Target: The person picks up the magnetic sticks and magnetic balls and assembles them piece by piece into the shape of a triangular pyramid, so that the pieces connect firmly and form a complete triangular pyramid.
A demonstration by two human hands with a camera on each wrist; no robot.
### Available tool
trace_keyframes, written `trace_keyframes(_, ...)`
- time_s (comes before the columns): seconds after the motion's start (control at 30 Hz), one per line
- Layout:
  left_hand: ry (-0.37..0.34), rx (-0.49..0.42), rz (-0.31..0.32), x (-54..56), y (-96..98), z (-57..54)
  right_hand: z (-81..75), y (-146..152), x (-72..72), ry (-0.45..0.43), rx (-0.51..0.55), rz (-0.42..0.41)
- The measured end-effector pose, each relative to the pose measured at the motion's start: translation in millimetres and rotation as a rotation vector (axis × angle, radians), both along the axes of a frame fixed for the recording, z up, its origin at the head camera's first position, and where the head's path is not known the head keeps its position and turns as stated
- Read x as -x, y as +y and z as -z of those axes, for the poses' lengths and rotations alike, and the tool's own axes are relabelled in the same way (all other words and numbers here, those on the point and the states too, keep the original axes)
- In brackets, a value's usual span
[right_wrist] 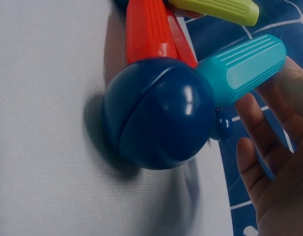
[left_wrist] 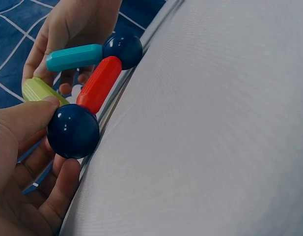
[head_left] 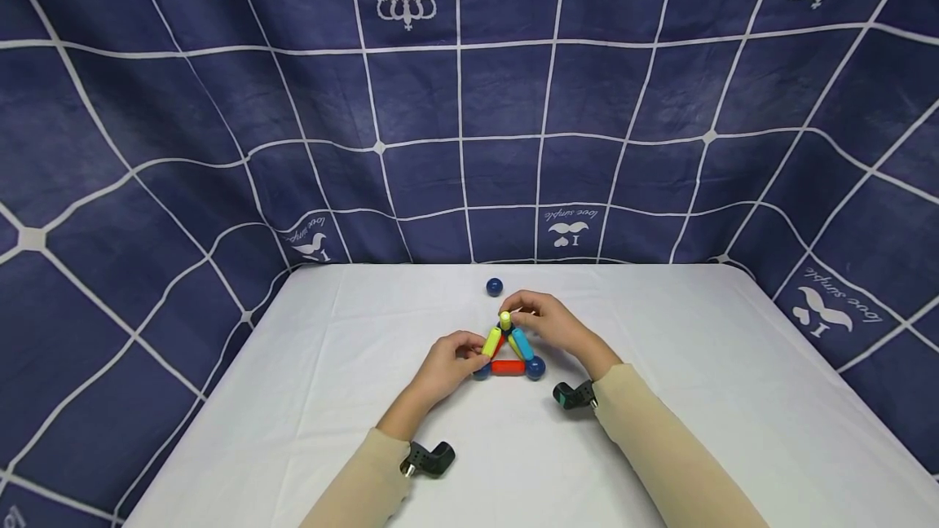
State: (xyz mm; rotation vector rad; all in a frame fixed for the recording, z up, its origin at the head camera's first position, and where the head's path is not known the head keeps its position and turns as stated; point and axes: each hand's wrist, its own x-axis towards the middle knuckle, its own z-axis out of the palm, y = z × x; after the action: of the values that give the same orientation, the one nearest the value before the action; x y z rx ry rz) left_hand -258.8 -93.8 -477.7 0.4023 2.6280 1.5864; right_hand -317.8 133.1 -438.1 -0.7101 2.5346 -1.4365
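On the white table stands a triangular build of rods and dark blue balls. A red rod point(head_left: 508, 367) joins the left ball point(left_wrist: 72, 132) to the right ball point(right_wrist: 158, 113). From these corners a lime-green rod point(head_left: 491, 341) and a light blue rod point(head_left: 522, 344) slant upward. My left hand point(head_left: 446, 367) pinches the left ball, thumb over where the lime-green rod meets it. At the far corner a yellow rod point(head_left: 505, 320) points up, and my right hand point(head_left: 548, 322) holds it between thumb and fingers. The right wrist view hides that grip behind the light blue rod.
A loose blue ball point(head_left: 495, 287) lies behind the build, near the table's back edge. The white cloth point(head_left: 352, 332) covers the table. A dark blue curtain point(head_left: 506, 96) with white lines hangs behind and on both sides.
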Motion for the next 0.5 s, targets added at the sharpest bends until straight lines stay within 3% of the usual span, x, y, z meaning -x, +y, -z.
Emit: trace_keyframes(0.5,0.009,-0.021,0.019,1.0,-1.1,0.2,-2.1,-0.4,0.3,-0.032,0.01,0.005)
